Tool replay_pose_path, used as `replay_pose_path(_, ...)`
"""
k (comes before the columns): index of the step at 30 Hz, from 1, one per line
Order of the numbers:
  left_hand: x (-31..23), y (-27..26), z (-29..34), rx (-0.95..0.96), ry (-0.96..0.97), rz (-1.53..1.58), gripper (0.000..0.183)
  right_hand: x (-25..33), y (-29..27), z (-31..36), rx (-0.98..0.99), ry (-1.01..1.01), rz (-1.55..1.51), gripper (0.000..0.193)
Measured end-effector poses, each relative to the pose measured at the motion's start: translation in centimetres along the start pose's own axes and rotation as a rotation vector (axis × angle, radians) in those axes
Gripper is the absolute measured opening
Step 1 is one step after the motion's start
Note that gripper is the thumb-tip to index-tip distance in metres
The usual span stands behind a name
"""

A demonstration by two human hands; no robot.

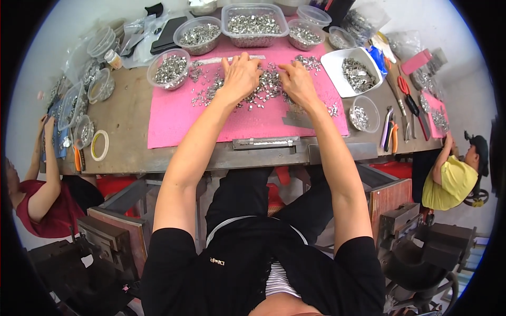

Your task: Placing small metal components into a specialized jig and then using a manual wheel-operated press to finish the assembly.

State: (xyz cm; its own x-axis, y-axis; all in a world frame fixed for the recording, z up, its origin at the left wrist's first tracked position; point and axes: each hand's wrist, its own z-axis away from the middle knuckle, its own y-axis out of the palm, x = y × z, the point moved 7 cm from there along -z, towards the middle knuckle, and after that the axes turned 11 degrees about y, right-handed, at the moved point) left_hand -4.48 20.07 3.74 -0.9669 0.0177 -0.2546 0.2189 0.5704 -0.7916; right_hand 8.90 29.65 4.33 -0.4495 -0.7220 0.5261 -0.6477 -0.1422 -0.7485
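Note:
Small shiny silver metal pieces (pixel 270 83) lie in a loose heap on a pink mat (pixel 182 118). My left hand (pixel 241 75) rests over the heap's left side, its fingers spread and bent down among the pieces. On the other side, my right hand (pixel 298 82) touches the heap with fingers apart and curved toward it. Nothing shows in the grip of either hand, though the left fingertips are partly hidden. Along the mat's near edge lies a narrow metal holder (pixel 266 143) with a row of silver pieces in it.
Clear tubs of metal pieces, among them a large rectangular tub (pixel 253 38) and a round tub (pixel 168 71), line the far side. A white tray (pixel 332 73) stands at right, near pliers (pixel 387 131). Another person in yellow (pixel 448 181) works right; one in dark red (pixel 50 208) left.

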Motion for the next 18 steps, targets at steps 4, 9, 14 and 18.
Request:
replay_pose_path(4, 0.6, 0.4, 0.2, 0.038, -0.043, 0.101, 0.013, -0.7, 1.6, -0.9, 0.144, 0.061, -0.066, 0.016)
replay_pose_path(9, 1.2, 0.9, 0.3, 0.023, -0.023, 0.103, 0.011, 0.7, 0.1, -0.6, 0.058, 0.057, -0.127, 0.012)
replay_pose_path(14, 1.2, 1.2, 0.4, -0.065, 0.04, 0.058, 0.012, 2.4, -2.8, 1.5, 0.161, 0.06, -0.169, 0.012)
replay_pose_path(18, 0.7, 0.7, 0.5, -0.07, 0.071, 0.096, 0.022, 3.4, -3.6, 5.1, 0.318, 0.055, -0.153, 0.017)
